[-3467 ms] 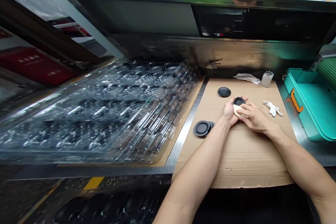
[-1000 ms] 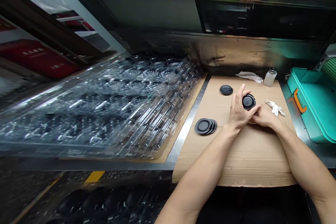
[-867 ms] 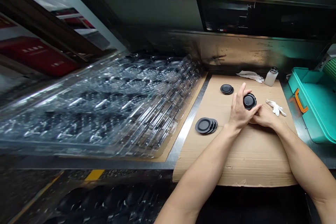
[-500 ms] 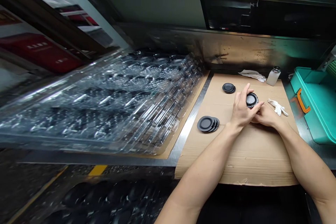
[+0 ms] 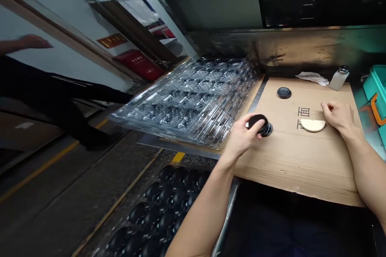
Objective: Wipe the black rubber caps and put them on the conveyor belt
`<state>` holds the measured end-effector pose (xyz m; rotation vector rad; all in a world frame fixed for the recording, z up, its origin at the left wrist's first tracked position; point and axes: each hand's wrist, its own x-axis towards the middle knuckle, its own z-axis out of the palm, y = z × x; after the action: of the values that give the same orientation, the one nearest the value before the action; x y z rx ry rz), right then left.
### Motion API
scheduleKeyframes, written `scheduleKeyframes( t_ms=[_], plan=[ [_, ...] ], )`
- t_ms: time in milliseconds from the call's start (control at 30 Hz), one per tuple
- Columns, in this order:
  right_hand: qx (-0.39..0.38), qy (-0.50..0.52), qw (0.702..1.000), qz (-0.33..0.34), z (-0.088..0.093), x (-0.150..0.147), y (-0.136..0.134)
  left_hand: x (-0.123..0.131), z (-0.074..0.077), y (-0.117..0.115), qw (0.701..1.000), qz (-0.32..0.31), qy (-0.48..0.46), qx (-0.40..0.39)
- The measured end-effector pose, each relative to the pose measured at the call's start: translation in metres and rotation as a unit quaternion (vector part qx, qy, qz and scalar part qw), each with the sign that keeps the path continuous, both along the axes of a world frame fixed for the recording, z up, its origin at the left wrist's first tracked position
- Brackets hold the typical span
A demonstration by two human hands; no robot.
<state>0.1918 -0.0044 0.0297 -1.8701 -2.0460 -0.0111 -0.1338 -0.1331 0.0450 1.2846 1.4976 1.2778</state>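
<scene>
My left hand (image 5: 243, 136) is closed on a round black disc (image 5: 257, 121), held right over the small stack of black discs (image 5: 267, 129) at the left edge of the cardboard sheet (image 5: 301, 156). My right hand (image 5: 337, 115) rests on the cardboard with loosely curled fingers and holds nothing. A cream half-round pad (image 5: 313, 125) lies just left of it. A second small pile of black discs (image 5: 284, 92) sits further back.
Stacked clear plastic trays (image 5: 193, 100) with black discs fill the left of the bench. A lower tray of black discs (image 5: 163, 209) sits below. At the back lie a white cloth (image 5: 312, 77) and a small bottle (image 5: 339, 78); a teal bin (image 5: 375, 92) stands right. Another person (image 5: 39, 88) is far left.
My left hand carried the black disc from the middle of the cardboard to the stack at its left edge. My right hand let go; the cream pad now lies on the cardboard. The view swung left.
</scene>
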Motion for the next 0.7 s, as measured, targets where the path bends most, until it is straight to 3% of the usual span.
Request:
scheduleKeyframes(
  t_ms=[133,233,333,433,500,600,667,700],
  plan=[
    [-0.019,-0.003,1.0,-0.008,-0.002,-0.005,-0.003,-0.044,-0.012,-0.001,0.992,-0.023,0.102,-0.071],
    [-0.016,0.005,1.0,0.0,-0.009,-0.007,-0.003,-0.045,-0.017,0.014,0.977,-0.064,0.158,-0.126],
    [-0.003,0.022,1.0,0.022,-0.009,-0.015,0.0,-0.04,-0.014,0.027,0.963,-0.073,0.234,-0.109],
    [0.024,0.057,0.997,0.047,0.016,-0.026,-0.009,-0.043,-0.012,0.032,0.94,-0.09,0.312,-0.101],
    [0.067,0.082,0.991,0.081,0.047,-0.027,-0.032,-0.045,-0.012,0.031,0.915,-0.105,0.371,-0.118],
    [0.19,0.128,0.963,0.139,0.085,-0.013,-0.091,-0.047,-0.016,0.03,0.859,-0.133,0.483,-0.107],
    [0.257,0.15,0.94,0.167,0.08,0.006,-0.144,-0.047,-0.02,0.036,0.822,-0.182,0.535,-0.075],
    [0.284,0.163,0.932,0.152,0.066,0.019,-0.173,-0.047,-0.022,0.041,0.81,-0.212,0.543,-0.067]
  ],
)
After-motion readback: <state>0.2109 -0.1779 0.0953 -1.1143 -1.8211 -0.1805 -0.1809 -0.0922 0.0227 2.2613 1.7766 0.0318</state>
